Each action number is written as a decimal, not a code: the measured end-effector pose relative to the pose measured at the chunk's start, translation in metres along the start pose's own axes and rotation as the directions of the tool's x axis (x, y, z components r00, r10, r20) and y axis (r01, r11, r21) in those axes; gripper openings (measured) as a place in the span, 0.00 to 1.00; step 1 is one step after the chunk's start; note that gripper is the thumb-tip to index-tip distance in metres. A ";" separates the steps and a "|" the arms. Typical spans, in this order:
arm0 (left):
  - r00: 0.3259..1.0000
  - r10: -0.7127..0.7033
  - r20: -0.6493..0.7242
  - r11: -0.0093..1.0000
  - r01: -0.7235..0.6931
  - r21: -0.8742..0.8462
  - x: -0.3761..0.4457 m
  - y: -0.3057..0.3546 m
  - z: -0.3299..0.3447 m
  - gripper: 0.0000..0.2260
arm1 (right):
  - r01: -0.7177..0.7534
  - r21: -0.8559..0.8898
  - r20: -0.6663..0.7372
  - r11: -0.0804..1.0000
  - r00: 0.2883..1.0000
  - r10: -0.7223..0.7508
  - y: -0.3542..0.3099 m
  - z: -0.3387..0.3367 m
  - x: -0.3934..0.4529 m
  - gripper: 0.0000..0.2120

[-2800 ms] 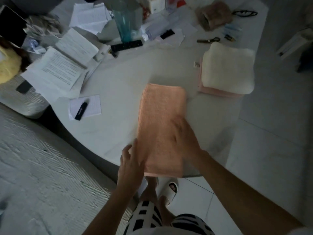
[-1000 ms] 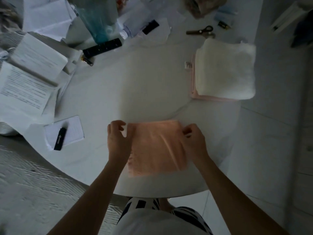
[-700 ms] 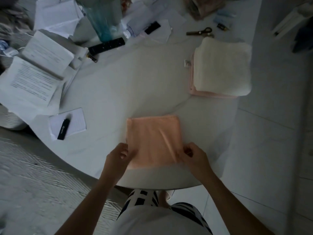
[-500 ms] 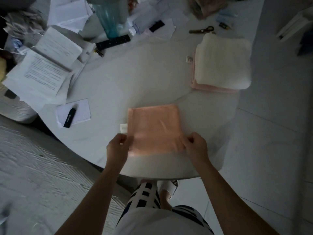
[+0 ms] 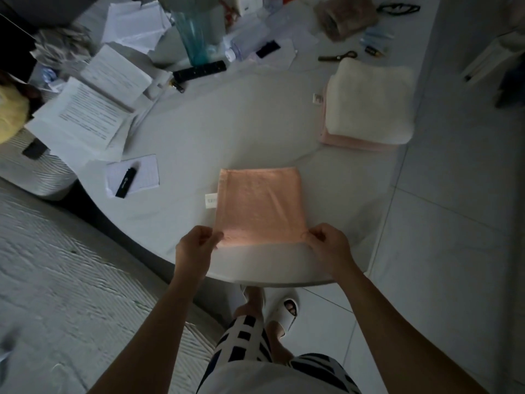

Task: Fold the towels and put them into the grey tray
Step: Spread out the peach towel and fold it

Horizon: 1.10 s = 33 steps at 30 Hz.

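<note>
A folded peach towel (image 5: 260,204) lies flat near the front edge of the white table (image 5: 199,132), with a small white tag sticking out on its left side. My left hand (image 5: 196,245) pinches its near left corner. My right hand (image 5: 326,244) pinches its near right corner. At the back right sits a stack of folded towels: a cream towel (image 5: 369,100) on top of a pale pink towel (image 5: 355,143). No grey tray is visible.
Papers and open booklets (image 5: 93,103) crowd the table's left side. A notepad with a black marker (image 5: 126,182) lies left of the towel. A teal vase (image 5: 196,32), a black remote (image 5: 200,73) and scissors (image 5: 338,56) stand farther back. A light rug (image 5: 56,294) covers the floor at left.
The long peach towel has been folded in half toward me into a near square. Both hands moved from its far corners to its near corners and hold them at the table's front edge.
</note>
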<state>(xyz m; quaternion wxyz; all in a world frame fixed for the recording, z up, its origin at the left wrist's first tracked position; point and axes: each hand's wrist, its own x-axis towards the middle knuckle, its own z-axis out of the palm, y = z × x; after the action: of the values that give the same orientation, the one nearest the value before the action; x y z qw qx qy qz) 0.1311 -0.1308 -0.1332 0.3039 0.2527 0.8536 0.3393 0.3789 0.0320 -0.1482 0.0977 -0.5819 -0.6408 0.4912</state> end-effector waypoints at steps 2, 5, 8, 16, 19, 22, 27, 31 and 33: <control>1.000 -0.015 0.005 1.000 0.015 -0.022 -0.002 0.000 0.003 0.06 | -0.006 0.008 0.001 1.000 1.000 0.006 0.003 0.002 0.000 0.06; 0.997 -0.016 0.070 0.998 0.020 -0.052 -0.004 -0.003 0.000 0.06 | -0.024 0.047 0.042 0.999 0.999 0.022 0.004 0.000 0.001 0.04; 0.998 -0.021 0.059 0.991 0.028 -0.127 0.005 0.006 -0.002 0.11 | -0.043 0.105 0.018 0.994 0.999 0.041 -0.010 0.000 0.006 0.08; 0.975 -0.223 -0.023 0.962 0.216 -0.168 0.044 0.033 0.009 0.08 | -0.009 -0.116 -0.084 0.993 0.996 -0.001 -0.045 0.012 0.042 0.12; 0.951 -0.305 -0.050 0.933 0.288 -0.218 0.041 0.031 0.017 0.09 | -0.025 -0.118 -0.116 0.993 0.993 0.011 -0.038 0.017 0.041 0.12; 0.964 -0.264 0.026 0.946 0.264 -0.187 0.046 0.031 0.017 0.09 | -0.055 -0.079 -0.102 0.995 0.994 0.047 -0.036 0.021 0.043 0.11; 0.993 -0.115 -0.022 0.993 0.114 -0.033 0.084 0.048 0.010 0.17 | -0.092 -0.029 -0.134 0.995 0.987 0.088 -0.061 0.024 0.071 0.12; 0.993 -0.070 -0.098 0.992 0.079 0.099 0.109 0.056 0.017 0.19 | -0.016 -0.134 -0.198 0.991 0.980 -0.011 -0.076 0.028 0.092 0.13; 0.990 -0.087 -0.109 0.988 0.100 0.122 0.111 0.052 0.019 0.19 | -0.028 -0.137 -0.224 0.990 0.975 -0.003 -0.077 0.031 0.093 0.12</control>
<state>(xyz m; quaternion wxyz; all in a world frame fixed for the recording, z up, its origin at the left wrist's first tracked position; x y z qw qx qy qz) 0.0796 -0.0181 -0.1452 0.2582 0.2132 0.8990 0.2824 0.2790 0.1072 -0.1478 0.1251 -0.6429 -0.6548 0.3772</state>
